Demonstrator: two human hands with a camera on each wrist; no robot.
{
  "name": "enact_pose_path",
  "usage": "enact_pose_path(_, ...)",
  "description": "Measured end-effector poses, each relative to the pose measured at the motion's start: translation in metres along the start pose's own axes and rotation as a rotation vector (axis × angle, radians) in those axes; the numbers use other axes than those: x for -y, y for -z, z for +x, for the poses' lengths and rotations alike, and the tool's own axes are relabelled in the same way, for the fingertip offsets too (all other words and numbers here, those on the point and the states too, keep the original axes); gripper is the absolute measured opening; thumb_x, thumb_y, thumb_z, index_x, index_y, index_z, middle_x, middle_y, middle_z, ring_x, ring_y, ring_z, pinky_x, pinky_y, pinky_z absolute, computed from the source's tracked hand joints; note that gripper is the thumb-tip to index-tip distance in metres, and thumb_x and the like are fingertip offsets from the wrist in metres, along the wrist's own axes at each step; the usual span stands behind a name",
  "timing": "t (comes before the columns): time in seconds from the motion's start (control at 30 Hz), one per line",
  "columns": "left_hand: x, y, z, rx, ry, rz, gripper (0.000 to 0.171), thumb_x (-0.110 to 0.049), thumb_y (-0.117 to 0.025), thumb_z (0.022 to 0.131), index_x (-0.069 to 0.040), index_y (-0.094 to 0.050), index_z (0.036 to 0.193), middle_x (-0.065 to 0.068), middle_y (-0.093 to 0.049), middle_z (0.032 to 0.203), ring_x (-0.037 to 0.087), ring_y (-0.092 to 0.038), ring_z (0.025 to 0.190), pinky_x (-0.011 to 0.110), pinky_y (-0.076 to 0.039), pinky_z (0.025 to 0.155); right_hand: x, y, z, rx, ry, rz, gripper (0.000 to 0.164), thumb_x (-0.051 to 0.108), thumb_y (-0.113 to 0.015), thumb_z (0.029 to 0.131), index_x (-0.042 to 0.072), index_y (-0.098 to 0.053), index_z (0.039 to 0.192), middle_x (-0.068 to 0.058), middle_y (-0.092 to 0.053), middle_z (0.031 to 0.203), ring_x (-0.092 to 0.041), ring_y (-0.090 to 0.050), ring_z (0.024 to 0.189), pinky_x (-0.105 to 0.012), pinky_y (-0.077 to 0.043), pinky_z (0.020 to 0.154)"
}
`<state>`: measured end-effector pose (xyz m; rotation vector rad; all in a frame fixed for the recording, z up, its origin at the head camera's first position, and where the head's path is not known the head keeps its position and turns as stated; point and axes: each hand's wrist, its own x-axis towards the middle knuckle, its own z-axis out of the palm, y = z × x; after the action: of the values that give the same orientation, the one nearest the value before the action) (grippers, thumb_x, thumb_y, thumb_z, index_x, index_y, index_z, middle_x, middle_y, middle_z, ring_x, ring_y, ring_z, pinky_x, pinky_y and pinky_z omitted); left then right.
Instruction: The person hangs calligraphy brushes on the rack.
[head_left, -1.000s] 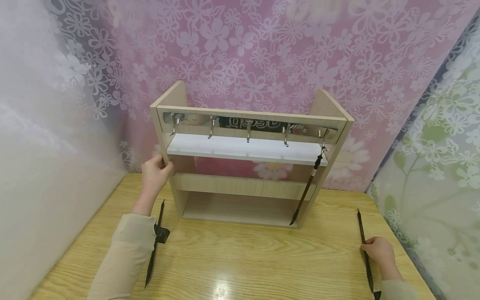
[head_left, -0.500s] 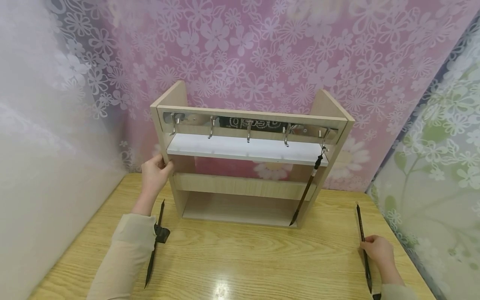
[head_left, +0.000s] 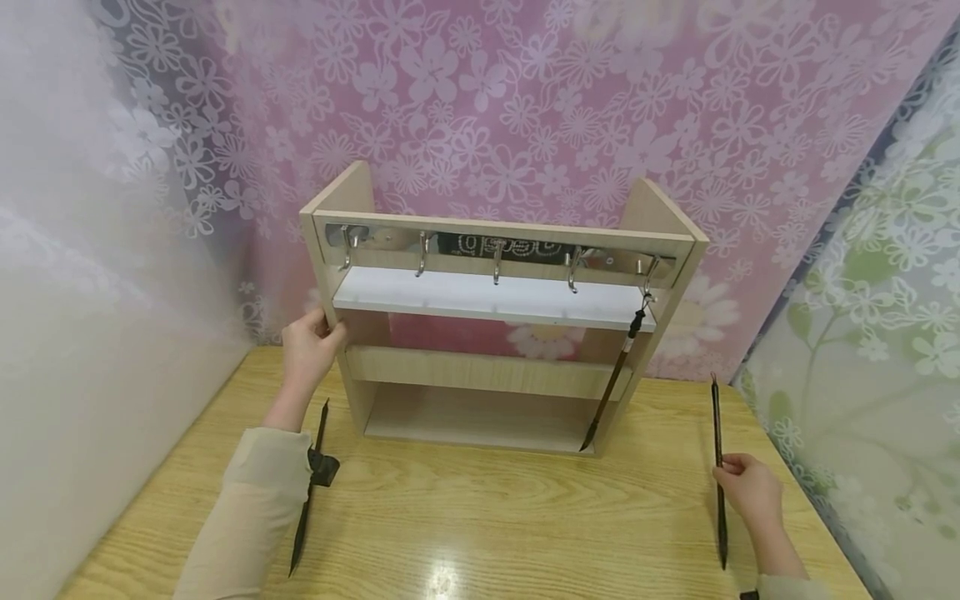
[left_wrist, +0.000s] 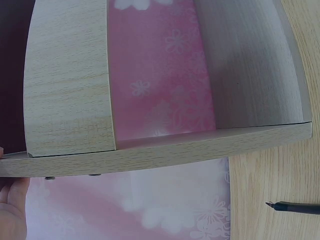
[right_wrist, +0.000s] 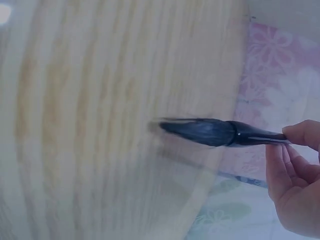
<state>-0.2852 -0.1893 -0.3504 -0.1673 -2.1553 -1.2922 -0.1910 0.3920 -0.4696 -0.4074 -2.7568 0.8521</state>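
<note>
1. Brushes: three in all (head_left: pixel 616 375) (head_left: pixel 303 525) (head_left: pixel 722 525).
2. Hooks: five in a row (head_left: pixel 497 262).
3. Wooden rack: just one (head_left: pixel 487 373).
4. White shelf: one (head_left: pixel 487 295).
5. Hands: two (head_left: pixel 311 343) (head_left: pixel 753 492).
6. Sleeves: two (head_left: pixel 243 508) (head_left: pixel 787 587).
7. Table: a single one (head_left: pixel 480 517).

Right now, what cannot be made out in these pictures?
Head view: middle of the left brush, behind the wrist device.
Left wrist view: much of the left hand, cut by the left edge.
Right wrist view: handle of the held brush, where the right hand covers it.
Right wrist view: fine grain of the table, blurred.
</note>
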Motion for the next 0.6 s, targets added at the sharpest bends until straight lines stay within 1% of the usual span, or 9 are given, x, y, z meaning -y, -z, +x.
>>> enact_pose_path(0.07, 0.000, 0.000, 0.000, 0.000, -0.002, 0.001, 0.019, -0.003, -0.057, 0.080, 0.007, -0.063, 0.095, 0.023, -0.063, 0.091, 0.030, -0.062, 0.080, 0.025, -0.052, 0.061, 0.004, 0.000, -0.003, -0.026, 0.000, 0.014, 0.030, 0.009, -0.055, 0.080, -0.014, -0.054, 0.098, -0.022, -0.060, 0.082, -0.030, -0.055, 0.068, -0.030, -0.043, 0.053)
enact_pose_path(0.2, 0.001, 0.000, 0.000, 0.002, -0.003, -0.008, 0.019, -0.002, -0.056, 0.080, 0.007, -0.063, 0.095, 0.023, -0.063, 0.091, 0.029, -0.062, 0.080, 0.016, -0.049, 0.058, 0.010, -0.001, -0.007, -0.070, -0.003, 0.046, 0.027, 0.008, -0.056, 0.080, -0.013, -0.055, 0.097, -0.022, -0.060, 0.082, -0.027, -0.055, 0.066, -0.025, -0.043, 0.049)
enact_pose_path(0.3, 0.001, 0.000, 0.000, 0.004, -0.005, -0.023, 0.020, -0.002, -0.056, 0.080, 0.007, -0.063, 0.097, 0.023, -0.063, 0.091, 0.030, -0.062, 0.080, 0.010, -0.046, 0.055, 0.014, -0.002, -0.010, -0.104, -0.006, 0.069, 0.025, 0.006, -0.057, 0.079, -0.013, -0.056, 0.096, -0.021, -0.060, 0.080, -0.019, -0.055, 0.062, -0.020, -0.042, 0.048)
enact_pose_path(0.47, 0.000, 0.000, 0.000, 0.002, -0.007, -0.011, 0.019, -0.003, -0.056, 0.080, 0.007, -0.063, 0.095, 0.023, -0.063, 0.088, 0.028, -0.062, 0.077, 0.008, -0.044, 0.052, 0.022, -0.003, -0.015, -0.142, -0.006, 0.102, 0.023, 0.004, -0.058, 0.078, -0.011, -0.057, 0.095, -0.021, -0.061, 0.082, 0.002, -0.048, 0.057, -0.013, -0.041, 0.048)
enact_pose_path(0.6, -0.001, 0.000, 0.000, -0.001, -0.006, -0.007, 0.018, -0.003, -0.057, 0.080, 0.007, -0.063, 0.093, 0.022, -0.064, 0.086, 0.028, -0.062, 0.074, 0.008, -0.043, 0.051, 0.029, -0.003, -0.018, -0.159, -0.003, 0.126, 0.022, 0.003, -0.059, 0.078, -0.010, -0.057, 0.095, -0.022, -0.061, 0.083, 0.009, -0.042, 0.057, -0.011, -0.040, 0.048)
